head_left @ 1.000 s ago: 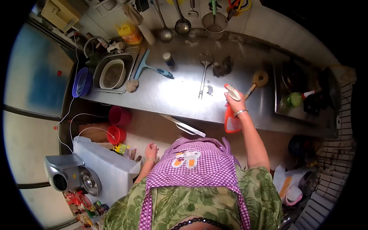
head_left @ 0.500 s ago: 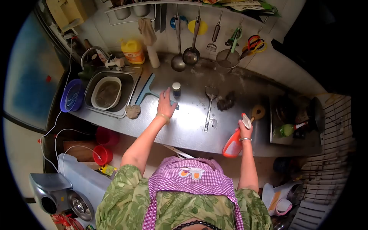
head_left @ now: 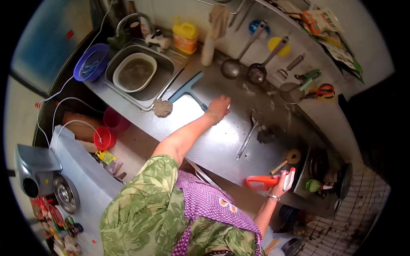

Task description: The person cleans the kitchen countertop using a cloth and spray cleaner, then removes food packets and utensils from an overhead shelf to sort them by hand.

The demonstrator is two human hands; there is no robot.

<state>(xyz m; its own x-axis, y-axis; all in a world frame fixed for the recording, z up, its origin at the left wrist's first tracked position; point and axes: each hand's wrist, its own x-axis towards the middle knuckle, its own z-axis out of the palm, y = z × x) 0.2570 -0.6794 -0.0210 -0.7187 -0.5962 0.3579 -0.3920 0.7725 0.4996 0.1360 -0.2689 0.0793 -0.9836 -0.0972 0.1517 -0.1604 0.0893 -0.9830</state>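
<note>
My left hand point(head_left: 218, 109) is closed around a small jar on the steel counter. Only a bit of the jar's white cap point(head_left: 228, 106) shows past my fingers. Beside that hand lies a blue squeegee point(head_left: 186, 90), its handle end near my wrist. My right hand point(head_left: 281, 183) grips a red spray bottle point(head_left: 259, 182) with a white and red trigger head, tilted nearly flat over the counter's front edge. A metal spatula point(head_left: 247, 135) and a dark scouring pad point(head_left: 266, 135) lie between the two hands. Near the bottle is a wooden-handled brush point(head_left: 292, 157).
To the left, a sink point(head_left: 171, 64) holds a white basin point(head_left: 153, 68) of murky water. A crumpled rag point(head_left: 162, 108) sits at its corner. A yellow jug point(head_left: 185, 37) stands behind. Ladles point(head_left: 231, 69) hang on the wall. A stove point(head_left: 304, 170) with a pan is at right.
My left hand has gone from open above the squeegee handle to closed around the small jar. The spray bottle has tipped from leaning upright to nearly flat. The view has turned.
</note>
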